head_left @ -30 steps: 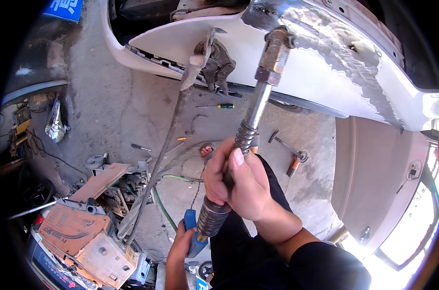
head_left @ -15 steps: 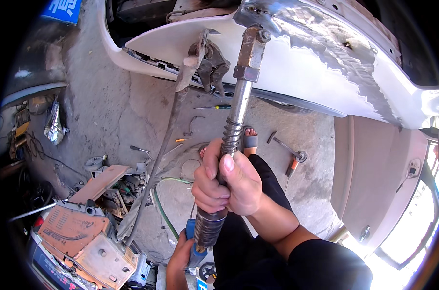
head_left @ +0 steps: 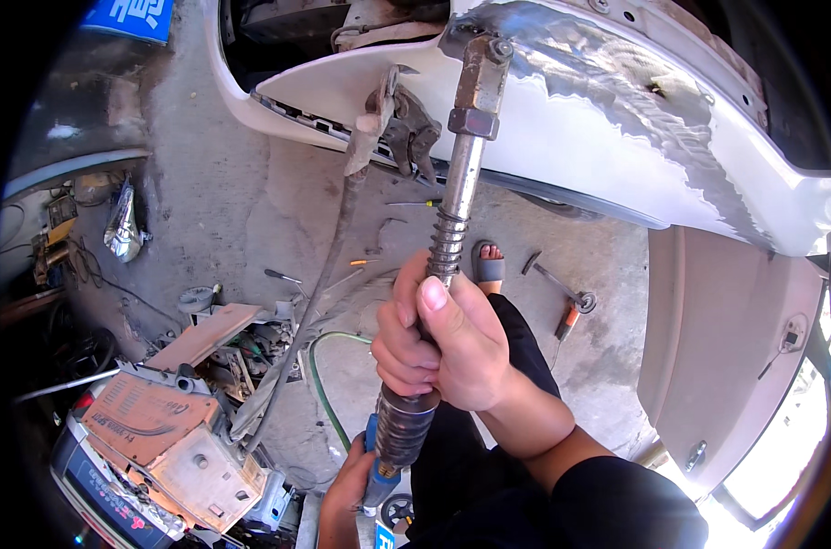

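Note:
My right hand (head_left: 438, 339) is wrapped round a long steel puller tool (head_left: 466, 178) with a hex end, spring and dark ribbed sleeve (head_left: 402, 430). Its upper end sits at the bare, sanded metal (head_left: 580, 64) of a white car panel (head_left: 617, 160); whether they touch I cannot tell. My left hand (head_left: 347, 485) grips the tool's blue handle (head_left: 379, 485) at the lower end, partly hidden behind the sleeve. Left of the shaft, a dark metal clamp (head_left: 406, 128) hangs at the panel's edge, with a long grimy strap or bar (head_left: 342, 215) running down from it.
A hammer (head_left: 557, 274), orange-handled tool (head_left: 571, 320), screwdrivers (head_left: 283, 276) and green hose (head_left: 324, 393) lie on the concrete floor (head_left: 205, 210) around my sandalled foot (head_left: 489, 265). Cluttered boards and machine parts (head_left: 159, 421) stand lower left; a beige door panel (head_left: 708, 348) is at right.
The tool's upper end has swung left along the panel, with my right hand shifting slightly left. More of the blue handle is now hidden. The view has shifted slightly.

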`<action>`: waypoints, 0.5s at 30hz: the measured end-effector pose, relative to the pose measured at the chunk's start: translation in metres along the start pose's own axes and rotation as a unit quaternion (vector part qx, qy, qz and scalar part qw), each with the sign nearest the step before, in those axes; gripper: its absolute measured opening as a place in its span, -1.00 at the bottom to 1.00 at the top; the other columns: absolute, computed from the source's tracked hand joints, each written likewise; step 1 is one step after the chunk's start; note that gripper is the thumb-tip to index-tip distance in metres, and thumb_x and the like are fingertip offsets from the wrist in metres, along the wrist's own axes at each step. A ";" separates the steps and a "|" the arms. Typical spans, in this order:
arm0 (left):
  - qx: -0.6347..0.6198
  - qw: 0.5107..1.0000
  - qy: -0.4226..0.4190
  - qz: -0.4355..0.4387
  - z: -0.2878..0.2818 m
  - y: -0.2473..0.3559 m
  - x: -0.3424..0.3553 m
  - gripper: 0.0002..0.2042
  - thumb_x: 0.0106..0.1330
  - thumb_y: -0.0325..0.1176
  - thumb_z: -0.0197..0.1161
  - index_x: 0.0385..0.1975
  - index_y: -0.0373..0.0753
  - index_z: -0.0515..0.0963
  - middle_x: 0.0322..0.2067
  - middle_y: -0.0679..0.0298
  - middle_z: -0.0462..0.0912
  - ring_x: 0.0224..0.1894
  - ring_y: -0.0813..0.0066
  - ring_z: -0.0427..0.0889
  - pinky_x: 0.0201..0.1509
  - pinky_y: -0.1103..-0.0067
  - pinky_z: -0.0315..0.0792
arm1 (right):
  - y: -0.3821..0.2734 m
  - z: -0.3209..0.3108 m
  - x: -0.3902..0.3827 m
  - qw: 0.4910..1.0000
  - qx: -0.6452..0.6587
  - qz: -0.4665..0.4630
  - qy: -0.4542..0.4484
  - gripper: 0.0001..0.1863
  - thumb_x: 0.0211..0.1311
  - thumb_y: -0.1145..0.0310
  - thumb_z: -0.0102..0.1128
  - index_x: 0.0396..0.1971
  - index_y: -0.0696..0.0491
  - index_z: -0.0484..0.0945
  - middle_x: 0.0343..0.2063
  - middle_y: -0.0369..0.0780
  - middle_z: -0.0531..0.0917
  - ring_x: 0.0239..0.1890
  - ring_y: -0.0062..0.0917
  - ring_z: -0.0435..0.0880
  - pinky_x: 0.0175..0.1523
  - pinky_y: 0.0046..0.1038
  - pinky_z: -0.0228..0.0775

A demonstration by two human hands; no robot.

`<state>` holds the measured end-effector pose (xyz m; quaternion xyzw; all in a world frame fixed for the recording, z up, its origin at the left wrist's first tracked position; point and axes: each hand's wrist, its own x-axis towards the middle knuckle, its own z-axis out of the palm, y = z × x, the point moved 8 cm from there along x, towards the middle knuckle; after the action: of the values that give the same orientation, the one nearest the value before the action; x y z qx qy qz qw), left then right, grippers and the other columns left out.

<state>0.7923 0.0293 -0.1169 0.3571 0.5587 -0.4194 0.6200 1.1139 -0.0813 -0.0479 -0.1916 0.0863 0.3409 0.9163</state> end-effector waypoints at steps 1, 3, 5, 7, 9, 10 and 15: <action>0.001 1.000 0.003 -0.007 0.001 0.000 -0.004 -0.44 0.28 -0.32 0.07 0.24 -0.39 0.14 -0.10 0.12 0.51 -0.14 0.45 0.56 -0.11 0.56 0.47 | 0.000 0.001 -0.001 1.000 0.005 0.002 0.003 -0.66 0.50 0.04 -0.27 -0.33 0.02 0.20 -0.72 -0.36 0.16 -0.73 -0.73 0.06 -0.65 -0.62 0.01; -0.009 1.000 0.003 -0.016 0.001 -0.006 -0.010 -0.45 0.28 -0.31 0.07 0.24 -0.39 0.15 -0.11 0.13 0.52 -0.15 0.46 0.56 -0.11 0.56 0.47 | -0.001 0.001 -0.002 1.000 0.014 0.008 0.009 -0.66 0.50 0.04 -0.27 -0.33 0.02 0.20 -0.72 -0.36 0.16 -0.73 -0.73 0.06 -0.65 -0.62 0.01; -0.010 1.000 0.002 -0.021 -0.003 -0.014 -0.016 -0.46 0.29 -0.30 0.07 0.24 -0.37 0.16 -0.11 0.14 0.52 -0.15 0.48 0.56 -0.12 0.55 0.48 | -0.001 0.003 -0.002 1.000 0.025 0.012 0.008 -0.67 0.50 0.05 -0.27 -0.33 0.02 0.21 -0.72 -0.36 0.16 -0.73 -0.72 0.06 -0.65 -0.62 0.01; -0.009 0.999 0.011 -0.035 -0.004 -0.019 -0.024 -0.46 0.29 -0.30 0.06 0.24 -0.38 0.16 -0.12 0.14 0.52 -0.14 0.48 0.56 -0.12 0.55 0.48 | -0.001 0.004 -0.003 0.999 0.036 0.017 0.006 -0.67 0.50 0.06 -0.27 -0.34 0.02 0.21 -0.72 -0.36 0.16 -0.73 -0.72 0.07 -0.65 -0.62 0.01; -0.003 0.999 0.015 -0.032 -0.005 -0.021 -0.030 -0.45 0.29 -0.29 0.06 0.24 -0.38 0.15 -0.11 0.13 0.52 -0.14 0.47 0.55 -0.12 0.54 0.48 | 0.001 0.006 -0.005 0.999 0.046 0.023 0.004 -0.67 0.50 0.06 -0.28 -0.34 0.02 0.21 -0.72 -0.36 0.16 -0.73 -0.72 0.07 -0.65 -0.61 0.01; 0.003 1.000 0.015 -0.025 -0.008 -0.022 -0.030 -0.45 0.29 -0.29 0.06 0.24 -0.38 0.14 -0.10 0.13 0.51 -0.13 0.46 0.55 -0.12 0.54 0.48 | 0.002 0.005 -0.007 0.999 0.043 0.019 0.005 -0.67 0.50 0.06 -0.27 -0.34 0.02 0.21 -0.72 -0.36 0.16 -0.73 -0.72 0.07 -0.64 -0.61 0.02; 0.032 0.995 0.085 0.031 -0.012 -0.004 -0.028 -0.42 0.28 -0.27 0.09 0.22 -0.40 0.10 -0.03 0.07 0.45 -0.12 0.37 0.55 -0.11 0.51 0.49 | 0.005 -0.003 -0.012 0.999 -0.005 0.008 0.040 -0.67 0.50 0.06 -0.25 -0.35 0.01 0.21 -0.73 -0.36 0.15 -0.73 -0.72 0.07 -0.63 -0.61 0.03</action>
<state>0.7832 0.0421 -0.0904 0.4281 0.5843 -0.3857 0.5714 1.1017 -0.0858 -0.0488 -0.2085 0.1226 0.3411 0.9084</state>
